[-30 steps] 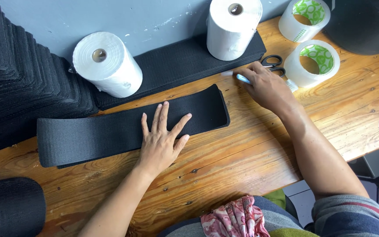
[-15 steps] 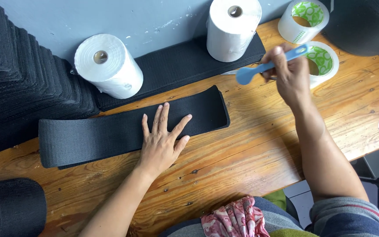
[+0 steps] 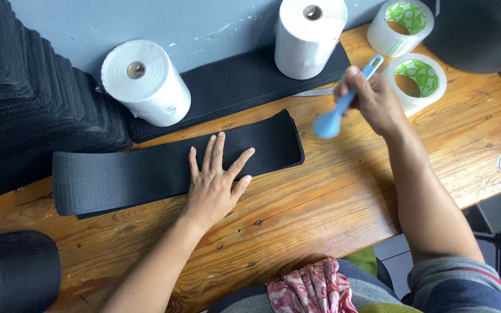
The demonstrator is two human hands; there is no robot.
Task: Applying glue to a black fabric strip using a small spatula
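We keep our left hand (image 3: 215, 182) spread flat on the black fabric strip (image 3: 163, 168) lying on the wooden table (image 3: 343, 191) — pressing evenly prevents shifting — while our right hand (image 3: 372, 98), right of the strip, grips a blue-handled tool (image 3: 343, 107).

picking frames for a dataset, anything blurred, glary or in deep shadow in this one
Head view: the light blue plastic handled tool in the right hand is smeared by motion; the left hand, flat on the black fabric strip, is sharp. Daylight is soft and even over the wooden table, with faint shadows, no strong glare; the black fabric stack loses detail.
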